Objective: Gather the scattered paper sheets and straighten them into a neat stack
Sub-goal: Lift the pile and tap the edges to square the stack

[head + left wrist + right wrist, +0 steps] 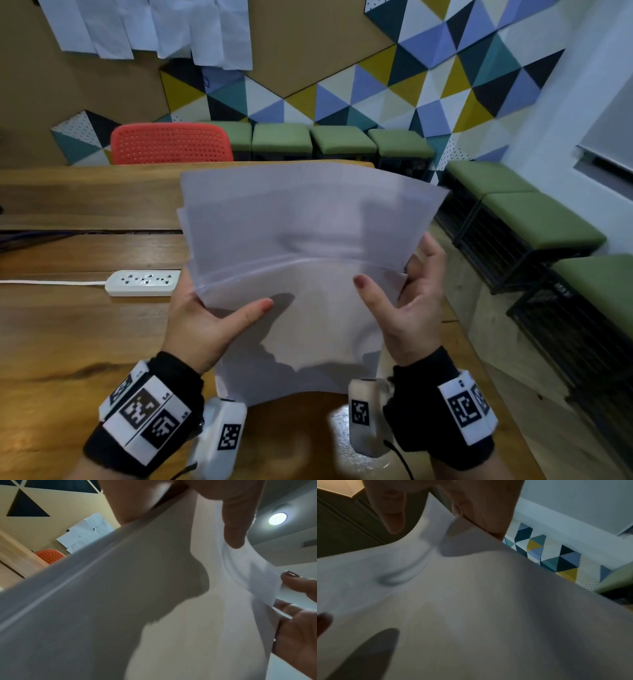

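A loose bundle of white paper sheets [301, 246] is held up above the wooden table [68, 335], its edges fanned and uneven. My left hand [212, 322] grips the bundle's left side, thumb on the front sheet, fingers hidden behind. My right hand [400, 301] grips the right side the same way, thumb on top. In the left wrist view the paper sheets [154, 601] fill the frame, with my left hand [205, 513] pinching them from above. In the right wrist view the paper sheets [471, 608] bend under my right hand [445, 507].
A white power strip [142, 282] with its cord lies on the table to the left. A red chair [171, 144] stands behind the table's far edge. Green stools [534, 219] line the wall at the right. More papers [150, 27] hang on the wall.
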The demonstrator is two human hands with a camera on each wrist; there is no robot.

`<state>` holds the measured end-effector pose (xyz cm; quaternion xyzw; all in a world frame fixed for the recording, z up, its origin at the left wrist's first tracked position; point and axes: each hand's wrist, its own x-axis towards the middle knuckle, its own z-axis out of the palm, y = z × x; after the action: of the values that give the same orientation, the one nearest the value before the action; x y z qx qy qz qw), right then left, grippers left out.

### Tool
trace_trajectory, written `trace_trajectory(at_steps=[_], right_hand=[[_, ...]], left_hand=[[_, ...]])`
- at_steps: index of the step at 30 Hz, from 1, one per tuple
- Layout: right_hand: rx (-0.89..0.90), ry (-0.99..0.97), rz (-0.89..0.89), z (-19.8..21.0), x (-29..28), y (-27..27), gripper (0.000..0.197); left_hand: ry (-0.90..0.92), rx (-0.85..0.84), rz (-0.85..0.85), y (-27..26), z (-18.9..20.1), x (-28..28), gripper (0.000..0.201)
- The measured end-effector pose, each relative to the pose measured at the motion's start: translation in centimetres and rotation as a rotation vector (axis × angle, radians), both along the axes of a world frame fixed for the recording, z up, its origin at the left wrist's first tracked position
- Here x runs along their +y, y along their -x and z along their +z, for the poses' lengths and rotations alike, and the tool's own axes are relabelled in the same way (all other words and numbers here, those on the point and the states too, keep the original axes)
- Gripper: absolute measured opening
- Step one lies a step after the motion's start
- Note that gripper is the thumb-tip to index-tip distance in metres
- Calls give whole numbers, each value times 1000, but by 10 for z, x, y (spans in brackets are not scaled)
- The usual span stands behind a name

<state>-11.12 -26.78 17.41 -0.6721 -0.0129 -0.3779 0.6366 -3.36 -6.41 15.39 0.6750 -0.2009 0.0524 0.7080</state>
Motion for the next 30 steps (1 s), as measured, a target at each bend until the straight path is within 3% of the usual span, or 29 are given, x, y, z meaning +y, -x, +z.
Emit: trace_trajectory(at_steps=[2, 5, 7, 9, 13, 18, 20, 24, 27, 29, 30], right_hand=[[-48, 97, -84, 11, 0, 2, 103], [-117, 340, -222, 35, -6, 4, 105], [-100, 550, -343, 48, -12, 3, 97], [-18, 686, -391, 55, -11, 3, 76], [152, 766, -354, 39, -8, 6, 47], [149, 715, -287, 25, -6, 12, 54], [166, 724, -258, 24, -5, 13, 47], [201, 692, -176, 17, -8, 15, 42], [172, 515, -175, 3, -20, 18, 77], [274, 157, -29, -14, -26, 17, 111], [328, 19, 61, -24, -27, 15, 115]], left_hand=[[-1, 1, 4, -1, 0, 1, 101], [-32, -4, -3, -1, -1, 5, 105], [-44, 5, 7, 0, -2, 6, 108], [-36, 17, 4, 1, -2, 5, 109], [-20, 41, -37, 2, 0, 5, 102], [3, 72, -45, 1, -9, 9, 107], [6, 92, -56, 1, -13, 10, 110], [-10, 137, -84, 2, -24, 10, 99], [-5, 197, -78, 3, -33, 10, 90], [-6, 217, -92, 4, -37, 10, 88], [-8, 222, -97, 4, -39, 9, 89]])
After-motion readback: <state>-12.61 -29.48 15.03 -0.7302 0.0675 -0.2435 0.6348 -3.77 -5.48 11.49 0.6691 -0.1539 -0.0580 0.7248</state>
